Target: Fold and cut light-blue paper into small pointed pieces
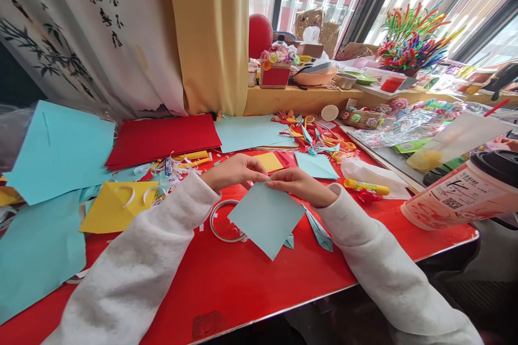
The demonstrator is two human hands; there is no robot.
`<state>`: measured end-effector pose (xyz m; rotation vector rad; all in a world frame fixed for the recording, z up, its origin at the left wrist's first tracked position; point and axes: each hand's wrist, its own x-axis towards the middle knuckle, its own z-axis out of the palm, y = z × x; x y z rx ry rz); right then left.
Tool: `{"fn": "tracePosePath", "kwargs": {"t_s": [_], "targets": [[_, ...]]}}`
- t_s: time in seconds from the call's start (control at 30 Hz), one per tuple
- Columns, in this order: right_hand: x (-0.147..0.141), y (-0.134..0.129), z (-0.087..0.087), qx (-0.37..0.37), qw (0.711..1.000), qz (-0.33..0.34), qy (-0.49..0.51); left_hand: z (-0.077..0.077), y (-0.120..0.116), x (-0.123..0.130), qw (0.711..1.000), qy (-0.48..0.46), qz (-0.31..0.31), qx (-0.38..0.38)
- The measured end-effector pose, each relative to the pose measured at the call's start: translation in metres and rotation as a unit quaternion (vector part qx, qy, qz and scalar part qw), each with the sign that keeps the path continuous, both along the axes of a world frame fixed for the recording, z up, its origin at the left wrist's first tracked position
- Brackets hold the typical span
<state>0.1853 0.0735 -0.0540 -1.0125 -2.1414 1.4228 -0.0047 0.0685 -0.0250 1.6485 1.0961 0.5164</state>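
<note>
A light blue paper square point(267, 218) hangs cornerwise over the red table, its top corner pinched between both hands. My left hand point(237, 168) comes in from the left, thumb and fingers closed on that corner. From the right, my right hand point(301, 184) is closed on the same corner, its fingertips touching those of the other hand. Behind the square's left edge lies a roll of tape point(216, 221). Folded light blue paper point(319, 230) rests just right of the square, and a small stack of blue squares point(316, 165) sits beyond my right hand.
Red sheets point(162, 140), yellow paper point(117, 205) and large blue sheets point(60, 151) lie at the left and back. A yellow glue stick point(366, 187) is beyond the right wrist. A lidded cup point(461, 191) stands tilted in view at the right, near the red table's edge point(445, 248).
</note>
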Motion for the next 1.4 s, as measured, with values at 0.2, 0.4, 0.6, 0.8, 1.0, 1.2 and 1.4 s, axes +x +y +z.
{"fn": "tracePosePath", "kwargs": {"t_s": [0.2, 0.4, 0.6, 0.8, 1.0, 1.2, 1.4], "targets": [[-0.001, 0.000, -0.002, -0.040, 0.998, 0.014, 0.037, -0.003, 0.002, -0.004, 0.998, 0.046, -0.035, -0.003], [0.000, 0.003, -0.004, -0.026, 0.999, 0.003, 0.026, -0.004, 0.003, -0.007, 0.997, 0.055, -0.058, -0.009], [0.000, -0.002, 0.002, -0.042, 0.999, 0.027, -0.007, -0.002, 0.003, -0.008, 0.994, 0.077, -0.082, -0.012], [-0.004, -0.006, 0.001, -0.011, 0.999, 0.035, -0.014, -0.003, 0.002, -0.007, 0.989, 0.106, -0.099, 0.001], [-0.008, -0.006, -0.005, 0.010, 0.998, 0.053, -0.014, -0.004, 0.000, -0.005, 0.985, 0.123, -0.122, -0.004], [-0.010, -0.008, -0.008, 0.052, 0.997, 0.059, -0.026, -0.003, 0.000, -0.006, 0.970, 0.189, -0.149, 0.034], [-0.011, -0.008, -0.008, 0.076, 0.994, 0.054, -0.048, -0.005, 0.001, -0.007, 0.966, 0.202, -0.154, 0.051]]}}
